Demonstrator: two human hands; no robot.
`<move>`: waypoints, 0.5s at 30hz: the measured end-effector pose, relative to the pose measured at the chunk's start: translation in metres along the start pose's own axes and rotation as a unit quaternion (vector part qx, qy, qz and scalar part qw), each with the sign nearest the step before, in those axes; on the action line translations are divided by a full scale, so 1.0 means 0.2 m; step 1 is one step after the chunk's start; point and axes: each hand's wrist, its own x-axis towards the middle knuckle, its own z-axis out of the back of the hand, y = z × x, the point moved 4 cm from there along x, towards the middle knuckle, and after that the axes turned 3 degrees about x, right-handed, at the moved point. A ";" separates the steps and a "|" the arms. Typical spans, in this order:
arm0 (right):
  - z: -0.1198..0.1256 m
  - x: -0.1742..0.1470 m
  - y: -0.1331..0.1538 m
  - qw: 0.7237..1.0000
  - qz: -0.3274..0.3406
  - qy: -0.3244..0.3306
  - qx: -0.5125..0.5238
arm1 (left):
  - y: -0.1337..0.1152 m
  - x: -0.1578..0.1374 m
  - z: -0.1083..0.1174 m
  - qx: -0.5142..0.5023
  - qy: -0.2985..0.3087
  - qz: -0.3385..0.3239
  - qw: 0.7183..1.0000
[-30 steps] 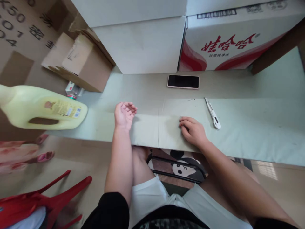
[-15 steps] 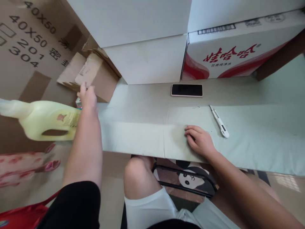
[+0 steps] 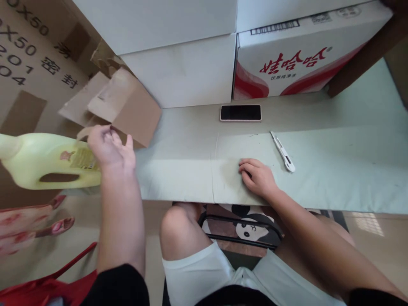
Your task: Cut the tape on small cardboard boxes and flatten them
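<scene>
My left hand is at the open cardboard box on the left end of the table, palm turned up. Its fingers are curled at the near flap and seem to grip it; the fingertips are partly hidden. The box stands tilted with its flaps spread toward the left. Resting on the cloth, my right hand is loosely curved and holds nothing, with a gap between thumb and fingers. A white utility knife lies just beyond it, blade end pointing away.
A phone lies before the white cartons and the red-and-white carton at the back. A yellow bottle is beside my left hand. A brown post stands at right. Another person's feet show at lower left.
My left hand has drawn back nearer to me and turned palm up, and the cardboard box has come nearer with it. My right hand has stayed in place. The view has shifted slightly.
</scene>
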 end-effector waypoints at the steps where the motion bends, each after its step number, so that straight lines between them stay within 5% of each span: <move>1: 0.00 0.00 0.00 1.000 -0.001 0.000 0.001 | -0.01 -0.11 -0.01 -0.027 -0.005 0.011 1.000; 7: 0.00 0.00 -0.02 1.000 -0.007 0.008 0.016 | 0.08 -0.71 -0.04 -0.053 -0.006 0.101 0.993; 15: 0.04 0.00 -0.04 0.989 -0.067 -0.059 0.117 | 0.14 -1.23 -0.03 0.030 0.198 0.149 0.968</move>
